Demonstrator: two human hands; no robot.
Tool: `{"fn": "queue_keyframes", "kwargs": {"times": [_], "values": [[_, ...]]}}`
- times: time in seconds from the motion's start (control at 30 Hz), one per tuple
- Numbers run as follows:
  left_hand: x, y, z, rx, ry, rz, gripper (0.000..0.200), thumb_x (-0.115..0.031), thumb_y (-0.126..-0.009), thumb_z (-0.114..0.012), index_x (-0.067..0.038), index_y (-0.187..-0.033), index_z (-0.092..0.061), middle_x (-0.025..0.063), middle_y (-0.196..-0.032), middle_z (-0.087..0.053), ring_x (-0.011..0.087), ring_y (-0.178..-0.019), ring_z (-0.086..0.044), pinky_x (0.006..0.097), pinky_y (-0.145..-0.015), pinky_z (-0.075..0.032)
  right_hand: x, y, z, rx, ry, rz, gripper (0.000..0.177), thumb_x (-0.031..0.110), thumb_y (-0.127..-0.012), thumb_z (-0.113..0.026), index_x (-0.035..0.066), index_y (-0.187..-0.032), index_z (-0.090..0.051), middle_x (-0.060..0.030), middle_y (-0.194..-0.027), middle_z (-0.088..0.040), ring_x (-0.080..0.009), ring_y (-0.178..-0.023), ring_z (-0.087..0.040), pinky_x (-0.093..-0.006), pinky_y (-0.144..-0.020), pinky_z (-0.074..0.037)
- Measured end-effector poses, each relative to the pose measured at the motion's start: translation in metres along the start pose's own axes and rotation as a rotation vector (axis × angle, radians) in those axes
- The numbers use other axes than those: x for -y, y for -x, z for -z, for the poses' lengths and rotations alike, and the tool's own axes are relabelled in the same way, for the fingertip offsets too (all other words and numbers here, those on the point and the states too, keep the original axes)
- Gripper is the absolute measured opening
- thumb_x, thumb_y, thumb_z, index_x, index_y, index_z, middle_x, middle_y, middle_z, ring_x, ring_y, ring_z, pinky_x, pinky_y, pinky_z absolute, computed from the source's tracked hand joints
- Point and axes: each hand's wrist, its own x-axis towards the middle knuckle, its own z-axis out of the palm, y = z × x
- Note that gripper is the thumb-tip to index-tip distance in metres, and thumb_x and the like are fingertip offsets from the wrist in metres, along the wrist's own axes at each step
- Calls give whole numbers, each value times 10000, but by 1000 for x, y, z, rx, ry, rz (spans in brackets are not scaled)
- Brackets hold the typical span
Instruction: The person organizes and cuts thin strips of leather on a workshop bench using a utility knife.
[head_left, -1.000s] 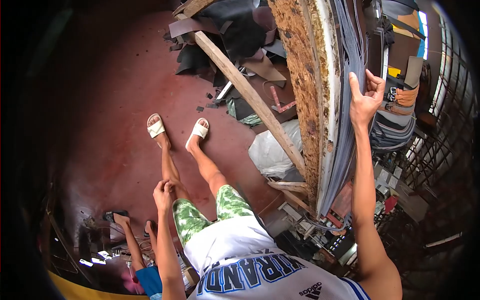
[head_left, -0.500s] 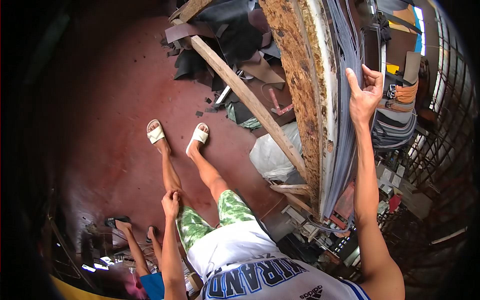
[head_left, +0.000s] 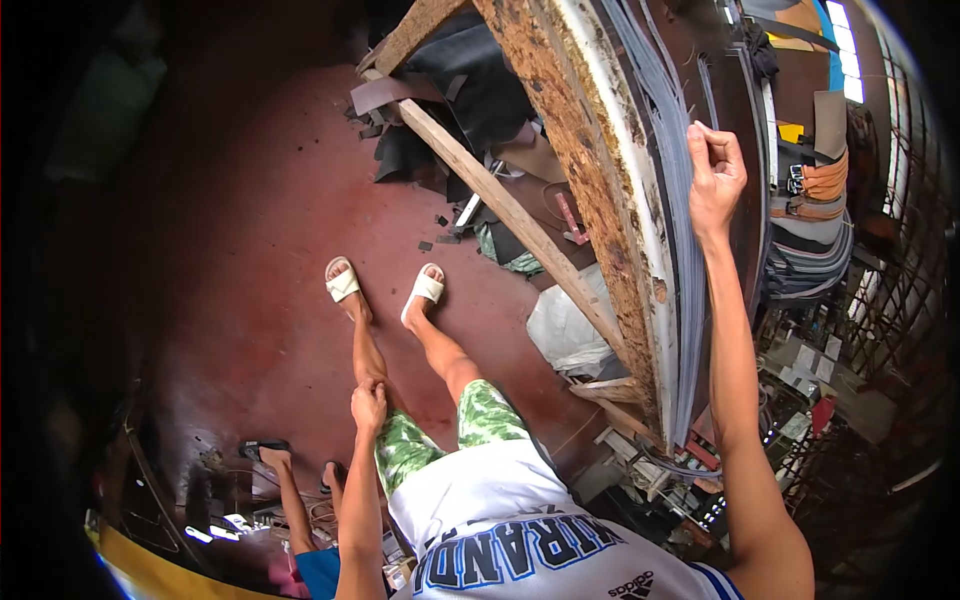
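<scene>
A long bundle of thin grey strips [head_left: 665,130] lies along the bench top, its ends bending down near my body. Over its right edge is my right hand [head_left: 717,190], thumb and fingertips pinched together. A fine strand runs close to the fingertips, but I cannot make out whether it is between them. My left hand [head_left: 369,403] hangs low in front of my left leg, fingers curled closed. Anything inside that fist is hidden.
A worn wooden bench edge [head_left: 590,150] and a slanted brace [head_left: 500,200] stand ahead. Black and brown scraps [head_left: 470,100] and a white sack [head_left: 570,325] lie beneath. Belts [head_left: 825,183] are stacked at right. Another person's legs [head_left: 292,505] show at lower left.
My right thumb and fingers have gone from spread apart to pinched together, slightly further left. The left hand stays closed by my leg. The whole view has shifted a little.
</scene>
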Motion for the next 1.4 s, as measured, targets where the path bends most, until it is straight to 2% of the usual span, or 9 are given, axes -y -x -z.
{"fn": "queue_keyframes", "kwargs": {"times": [0.57, 0.7, 0.83, 1.0, 1.13, 1.27, 1.3, 1.37, 1.4], "values": [[-136, -12, 192, -44, -265, -254, 239, -161, -861, -600, -85, -1038, -741, 176, -955, -734, 360, -916, -711, 445, -800, -560, 10, -10, -6, -96, 132, 240, 154, 79, -773, -774, 30, -794, -629, -109, -857, -664, -312, -834, -633, -406, -779, -487], [-255, -60, 251, -222, -263, -605, 78, -72, -846, -594, -19, -860, -649, 218, -804, -674, 382, -788, -696, 457, -670, -528, 9, -8, -10, -130, 75, 218, 163, 74, -763, -763, 38, -804, -609, -119, -841, -641, -331, -828, -619, -424, -754, -498], [-475, -75, 274, -278, -45, -922, 138, -70, -929, -597, -21, -1025, -682, 135, -823, -678, 253, -732, -669, 343, -697, -526, 18, -4, -6, -132, 15, 119, 149, 92, -782, -761, 63, -887, -659, -101, -909, -659, -319, -877, -627, -410, -787, -524], [-735, -115, 227, -339, -321, -1342, 147, -162, -933, -615, -33, -938, -686, 190, -908, -692, 406, -872, -665, 447, -758, -520, 14, -3, -9, -132, 109, 146, 175, 89, -786, -756, 88, -929, -654, -41, -943, -626, -260, -895, -607, -376, -833, -519], [-849, -219, 157, -479, -658, -1398, 296, -356, -917, -632, -78, -1022, -626, 175, -1044, -661, 396, -1078, -616, 485, -871, -514, 17, -3, -6, -70, 100, 67, 192, 111, -809, -741, 87, -973, -644, -40, -970, -609, -253, -906, -604, -374, -857, -504], [-880, -261, 120, -464, -1000, -1054, 473, -470, -885, -643, -133, -1215, -612, 197, -1126, -683, 401, -1076, -650, 504, -887, -528, 11, -2, -6, -40, 60, 43, 218, 128, -825, -732, 67, -1021, -657, -73, -1084, -607, -263, -965, -608, -387, -913, -506], [-879, -270, 111, -473, -915, -972, 529, -238, -848, -732, -78, -1320, -552, 235, -1300, -604, 377, -1151, -612, 549, -977, -463, 12, -1, -5, -40, 52, 68, 237, 129, -821, -736, 63, -1036, -661, -74, -1100, -611, -271, -982, -610, -390, -933, -505], [-887, -304, 119, -325, -916, -898, 738, -427, -808, -773, -92, -1385, -455, 290, -1338, -552, 449, -1183, -588, 532, -954, -492, 14, 0, -3, -24, 46, 57, 287, 132, -807, -746, 55, -1073, -673, -76, -1154, -619, -286, -1036, -607, -403, -983, -500], [-890, -310, 126, -428, -1007, -941, 453, -476, -907, -587, -138, -1209, -594, 207, -1133, -686, 409, -1064, -657, 514, -869, -532, 14, 1, -4, -23, 61, 47, 320, 138, -773, -761, 55, -1067, -665, -75, -1135, -619, -272, -1051, -602, -412, -982, -498]]}}
